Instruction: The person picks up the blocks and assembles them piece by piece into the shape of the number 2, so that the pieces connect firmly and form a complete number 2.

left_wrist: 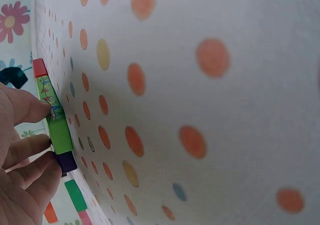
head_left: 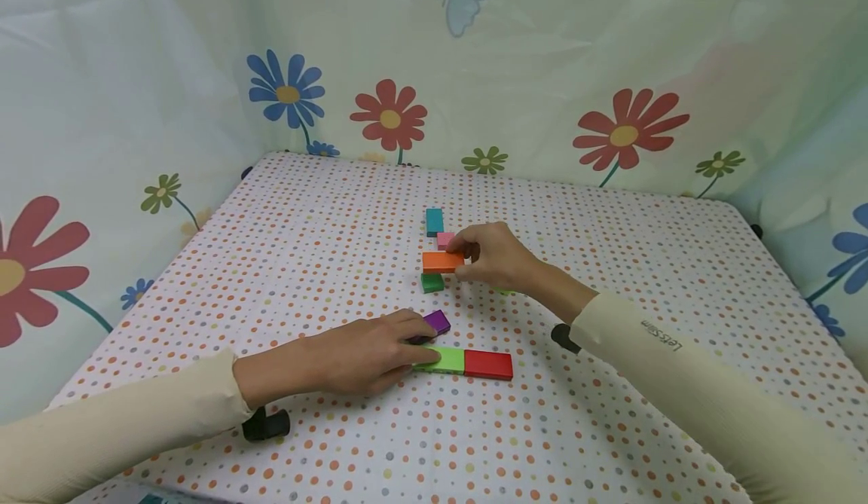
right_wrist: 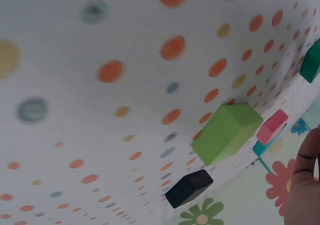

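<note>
In the head view my right hand (head_left: 498, 255) pinches an orange block (head_left: 441, 263) above a green block (head_left: 432, 283), with a pink block (head_left: 444, 240) and a teal block (head_left: 434, 221) just beyond. Nearer to me, the thumb of my left hand (head_left: 369, 349) rests on a light green block (head_left: 447, 360), while its fingertips touch a purple block (head_left: 438, 322). A red block (head_left: 488, 365) lies end to end with the light green one. The left wrist view shows the thumb on the patterned face of that light green block (left_wrist: 52, 105), fingers extended against the dark purple block (left_wrist: 66, 161).
Another light green block (right_wrist: 225, 132) stands on the dotted tablecloth in the right wrist view, beside a black block (right_wrist: 189, 187); my right hand mostly covers this area in the head view. A flowered curtain (head_left: 529, 67) hangs behind the table.
</note>
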Tool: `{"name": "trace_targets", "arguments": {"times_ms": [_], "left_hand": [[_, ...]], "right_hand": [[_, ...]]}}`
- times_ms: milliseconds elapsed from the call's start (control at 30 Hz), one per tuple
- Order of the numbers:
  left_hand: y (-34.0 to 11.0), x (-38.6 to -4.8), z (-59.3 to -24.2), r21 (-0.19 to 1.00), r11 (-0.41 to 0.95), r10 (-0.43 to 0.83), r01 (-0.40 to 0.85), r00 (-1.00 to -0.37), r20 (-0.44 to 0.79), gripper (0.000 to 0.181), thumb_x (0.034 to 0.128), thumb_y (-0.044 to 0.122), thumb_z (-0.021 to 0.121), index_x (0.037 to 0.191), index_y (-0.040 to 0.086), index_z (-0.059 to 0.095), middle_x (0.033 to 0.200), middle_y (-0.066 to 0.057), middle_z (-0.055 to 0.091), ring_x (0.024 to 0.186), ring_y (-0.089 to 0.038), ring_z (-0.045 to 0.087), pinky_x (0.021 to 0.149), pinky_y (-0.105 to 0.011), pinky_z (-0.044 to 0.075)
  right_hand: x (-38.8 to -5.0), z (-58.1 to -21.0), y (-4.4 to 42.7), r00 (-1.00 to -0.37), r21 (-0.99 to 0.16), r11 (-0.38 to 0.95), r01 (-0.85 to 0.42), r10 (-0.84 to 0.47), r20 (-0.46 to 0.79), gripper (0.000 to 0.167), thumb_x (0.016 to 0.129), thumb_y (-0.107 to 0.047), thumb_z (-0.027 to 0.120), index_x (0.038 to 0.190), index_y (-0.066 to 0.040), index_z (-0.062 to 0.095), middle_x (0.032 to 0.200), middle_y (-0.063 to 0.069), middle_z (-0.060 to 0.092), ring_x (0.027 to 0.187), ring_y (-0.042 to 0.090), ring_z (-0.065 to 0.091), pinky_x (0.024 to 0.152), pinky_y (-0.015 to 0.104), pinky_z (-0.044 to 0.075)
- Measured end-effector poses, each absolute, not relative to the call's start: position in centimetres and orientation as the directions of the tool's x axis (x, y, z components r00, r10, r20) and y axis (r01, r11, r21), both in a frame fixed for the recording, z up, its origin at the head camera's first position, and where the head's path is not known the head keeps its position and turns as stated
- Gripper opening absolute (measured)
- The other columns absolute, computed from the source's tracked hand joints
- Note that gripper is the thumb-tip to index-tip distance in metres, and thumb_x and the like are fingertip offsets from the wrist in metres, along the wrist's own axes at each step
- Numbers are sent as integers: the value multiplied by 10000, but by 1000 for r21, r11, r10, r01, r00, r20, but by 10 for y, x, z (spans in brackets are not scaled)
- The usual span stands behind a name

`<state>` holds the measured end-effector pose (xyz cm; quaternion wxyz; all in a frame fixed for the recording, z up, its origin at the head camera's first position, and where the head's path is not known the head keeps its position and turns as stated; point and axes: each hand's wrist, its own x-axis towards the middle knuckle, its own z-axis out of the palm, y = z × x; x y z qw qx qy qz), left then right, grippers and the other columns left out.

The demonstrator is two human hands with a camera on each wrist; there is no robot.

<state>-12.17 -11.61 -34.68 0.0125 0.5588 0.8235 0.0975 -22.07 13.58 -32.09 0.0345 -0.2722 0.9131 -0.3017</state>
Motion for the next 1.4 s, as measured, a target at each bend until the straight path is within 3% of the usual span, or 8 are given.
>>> {"name": "trace_targets", "arguments": {"times_ms": [533,1400], "left_hand": [[-118,-119,-345,187,390,912,902,-407,61,346,1005,134,598,1331,219,675,1436,-33,553,1365,-171,455,1114,-312,421],[-115,-119,-347,182,390,911,903,-407,67,340,1006,142,596,1327,223,676,1426,-28,558,1347,-174,466,1107,-312,427]], "right_hand": [[-192,-336,162,-793,-589,635,-499,-609,14,305,743,-48,818,1039,-69,750,1006,13,721,806,213,598,701,282,510],[-195,-339,160,-754,-511,668,-541,-654,-57,312,756,-19,763,1052,-118,756,1023,-14,695,853,172,551,732,300,477]]}}
